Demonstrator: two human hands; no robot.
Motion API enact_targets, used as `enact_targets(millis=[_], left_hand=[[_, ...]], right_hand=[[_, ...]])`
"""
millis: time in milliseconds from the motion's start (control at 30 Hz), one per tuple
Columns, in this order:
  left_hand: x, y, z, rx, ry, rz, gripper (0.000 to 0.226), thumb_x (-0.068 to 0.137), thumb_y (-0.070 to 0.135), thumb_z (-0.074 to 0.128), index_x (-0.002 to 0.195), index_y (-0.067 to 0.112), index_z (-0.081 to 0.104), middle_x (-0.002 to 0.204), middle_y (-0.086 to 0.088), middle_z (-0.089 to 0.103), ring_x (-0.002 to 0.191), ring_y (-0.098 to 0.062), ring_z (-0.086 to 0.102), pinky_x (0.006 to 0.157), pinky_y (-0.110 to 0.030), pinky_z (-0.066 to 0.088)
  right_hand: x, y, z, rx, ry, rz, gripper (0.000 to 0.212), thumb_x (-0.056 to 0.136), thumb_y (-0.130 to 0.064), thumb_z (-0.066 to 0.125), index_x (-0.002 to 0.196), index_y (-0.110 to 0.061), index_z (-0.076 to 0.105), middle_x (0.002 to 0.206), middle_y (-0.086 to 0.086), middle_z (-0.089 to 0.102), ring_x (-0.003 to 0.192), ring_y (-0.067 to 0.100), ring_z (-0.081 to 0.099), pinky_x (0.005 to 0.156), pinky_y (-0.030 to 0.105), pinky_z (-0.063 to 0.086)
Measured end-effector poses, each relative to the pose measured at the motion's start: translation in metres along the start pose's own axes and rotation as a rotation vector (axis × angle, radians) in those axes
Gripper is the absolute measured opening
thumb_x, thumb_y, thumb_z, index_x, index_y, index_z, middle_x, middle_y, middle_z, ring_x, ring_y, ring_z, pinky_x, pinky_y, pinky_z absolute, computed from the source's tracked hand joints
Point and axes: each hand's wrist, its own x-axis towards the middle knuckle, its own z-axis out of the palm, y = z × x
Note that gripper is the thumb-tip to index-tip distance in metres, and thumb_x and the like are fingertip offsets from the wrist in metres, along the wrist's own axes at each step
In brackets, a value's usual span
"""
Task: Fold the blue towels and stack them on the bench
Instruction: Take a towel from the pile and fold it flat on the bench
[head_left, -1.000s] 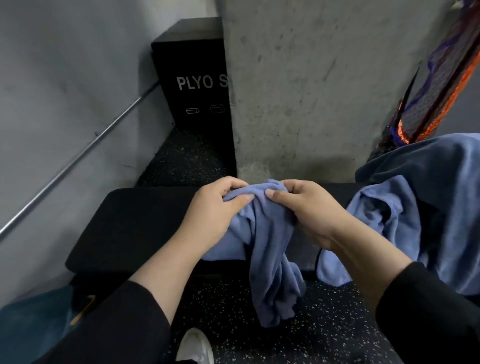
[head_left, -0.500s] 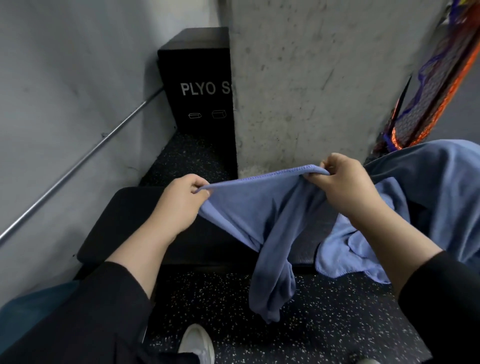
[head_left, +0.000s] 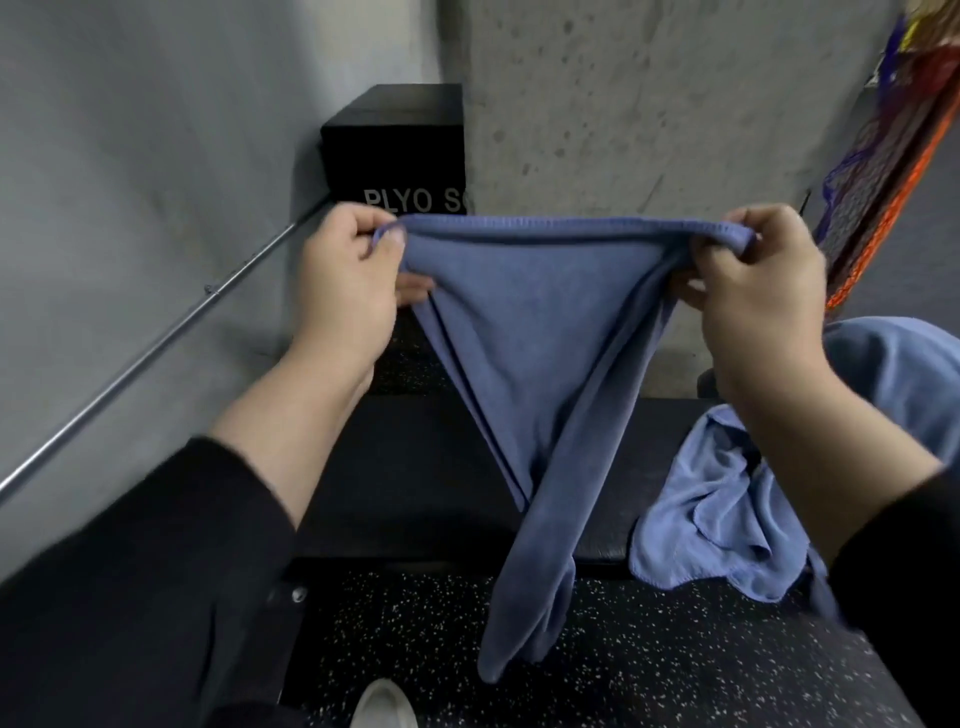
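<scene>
Blue, soft terry towel (head_left: 540, 332) is hanging in a V over the padded black bench (head_left: 415, 467), its stitched hem stretched taut between the left hand (head_left: 348, 280) and right hand (head_left: 753, 280), both pinching its corners; crumpled blue towels (head_left: 727, 509) are lying on the bench's right end.

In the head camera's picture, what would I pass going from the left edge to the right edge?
Metal rail → left hand → held blue towel → right hand → orange net. Both hands pinch the towel's top hem; it hangs over the black bench.
</scene>
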Motion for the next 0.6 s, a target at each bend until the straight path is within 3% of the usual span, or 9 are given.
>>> enact_targets(millis=[33, 100, 133, 167, 233, 300, 367, 500, 600], left_hand=[[0.02, -0.002, 0.005, 0.002, -0.031, -0.004, 0.011, 0.103, 0.007, 0.051, 0.105, 0.016, 0.057, 0.099, -0.01, 0.068, 0.072, -0.015, 0.071, 0.073, -0.034, 0.061], [0.056, -0.011, 0.016, 0.11, -0.196, -0.079, 0.043, 0.1, 0.009, 0.055, 0.142, 0.015, 0.047, 0.14, -0.014, 0.057, 0.121, -0.018, 0.062, 0.104, -0.039, 0.05], [0.064, -0.019, 0.02, 0.231, -0.288, -0.106, 0.064, 0.099, 0.012, 0.058, 0.156, 0.018, 0.031, 0.157, -0.013, 0.04, 0.141, -0.02, 0.045, 0.115, -0.039, 0.038], [0.066, -0.031, 0.024, 0.371, -0.372, -0.108, 0.074, 0.098, 0.015, 0.059, 0.161, 0.019, 0.019, 0.164, -0.011, 0.028, 0.149, -0.021, 0.032, 0.12, -0.038, 0.03], [0.039, -0.057, 0.034, 0.642, -0.511, -0.062, 0.068, 0.099, 0.018, 0.061, 0.158, 0.013, 0.028, 0.16, -0.011, 0.037, 0.145, -0.023, 0.039, 0.117, -0.031, 0.033], [-0.013, -0.095, 0.041, 0.808, -0.628, -0.059, 0.044, 0.098, 0.022, 0.062, 0.141, 0.011, 0.056, 0.139, -0.013, 0.061, 0.127, -0.028, 0.058, 0.102, -0.031, 0.044], [-0.065, -0.125, 0.043, 0.911, -0.681, -0.166, 0.027, 0.098, 0.033, 0.062, 0.119, 0.018, 0.07, 0.119, -0.008, 0.071, 0.113, -0.031, 0.064, 0.092, -0.035, 0.051], [-0.104, -0.163, 0.04, 1.112, -0.685, -0.384, 0.036, 0.093, 0.058, 0.059, 0.094, 0.023, 0.065, 0.096, 0.0, 0.067, 0.092, -0.028, 0.065, 0.077, -0.039, 0.055], [-0.113, -0.166, 0.046, 1.116, -0.72, -0.411, 0.038, 0.089, 0.063, 0.061, 0.083, 0.025, 0.06, 0.091, 0.001, 0.066, 0.087, -0.026, 0.064, 0.066, -0.034, 0.048]], right_hand=[[0.016, 0.002, 0.008, -0.05, -0.001, -0.017, 0.006, 0.089, -0.016, 0.058, 0.092, -0.022, 0.058, 0.083, -0.005, 0.064, 0.077, 0.016, 0.066, 0.076, 0.051, 0.06], [0.045, 0.01, 0.024, -0.232, -0.12, 0.022, 0.036, 0.09, -0.02, 0.063, 0.125, -0.019, 0.057, 0.115, 0.001, 0.066, 0.103, 0.019, 0.064, 0.093, 0.048, 0.055], [0.052, 0.019, 0.03, -0.342, -0.231, 0.083, 0.058, 0.092, -0.021, 0.066, 0.145, -0.019, 0.044, 0.137, 0.006, 0.057, 0.12, 0.022, 0.057, 0.102, 0.041, 0.049], [0.055, 0.031, 0.034, -0.471, -0.343, 0.145, 0.076, 0.093, -0.024, 0.069, 0.156, -0.018, 0.027, 0.152, 0.008, 0.044, 0.133, 0.025, 0.048, 0.106, 0.036, 0.043], [0.04, 0.059, 0.035, -0.732, -0.516, 0.185, 0.089, 0.092, -0.03, 0.072, 0.16, -0.014, 0.016, 0.159, 0.011, 0.035, 0.14, 0.03, 0.041, 0.105, 0.034, 0.037], [0.011, 0.097, 0.031, -0.877, -0.661, 0.19, 0.075, 0.091, -0.035, 0.071, 0.153, -0.01, 0.036, 0.147, 0.015, 0.052, 0.129, 0.032, 0.053, 0.099, 0.033, 0.042], [-0.029, 0.13, 0.025, -0.947, -0.769, 0.276, 0.061, 0.091, -0.042, 0.07, 0.14, -0.01, 0.054, 0.126, 0.013, 0.066, 0.113, 0.031, 0.063, 0.091, 0.032, 0.046], [-0.082, 0.171, 0.016, -1.039, -0.8, 0.331, 0.043, 0.087, -0.058, 0.065, 0.104, -0.018, 0.064, 0.104, 0.004, 0.067, 0.106, 0.03, 0.063, 0.078, 0.035, 0.045], [-0.097, 0.18, 0.02, -1.097, -0.806, 0.297, 0.047, 0.085, -0.064, 0.061, 0.098, -0.019, 0.061, 0.098, 0.002, 0.067, 0.098, 0.028, 0.064, 0.073, 0.035, 0.044]])
